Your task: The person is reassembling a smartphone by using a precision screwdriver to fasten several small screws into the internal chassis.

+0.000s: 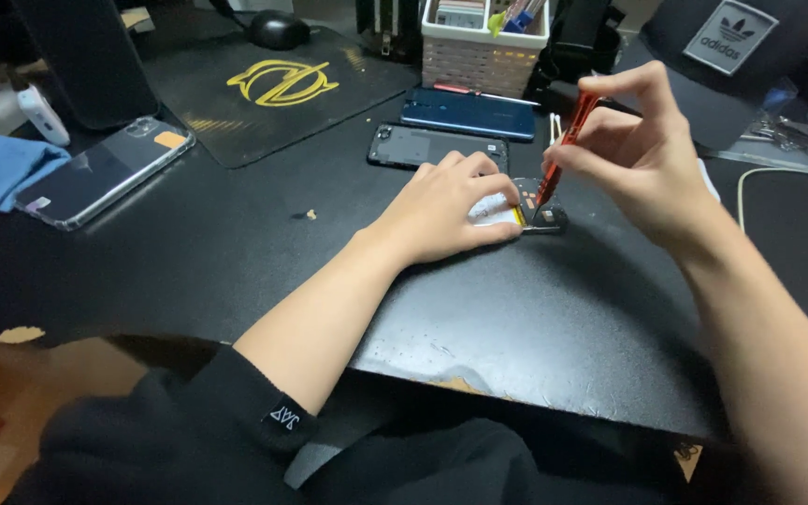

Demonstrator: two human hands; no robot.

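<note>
left hand (446, 208) pins opened phone (527, 213) | right hand (642, 154) grips orange screwdriver (565, 145)

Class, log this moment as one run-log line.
left hand: pressing opened phone flat | right hand: orange screwdriver, tip down on phone | surface: black desk

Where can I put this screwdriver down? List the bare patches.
Bare tabletop lies between the clear-cased phone and the left hand, and along the near table edge between both forearms. It is crowded behind the opened phone: black back cover, blue phone, white basket.
</note>
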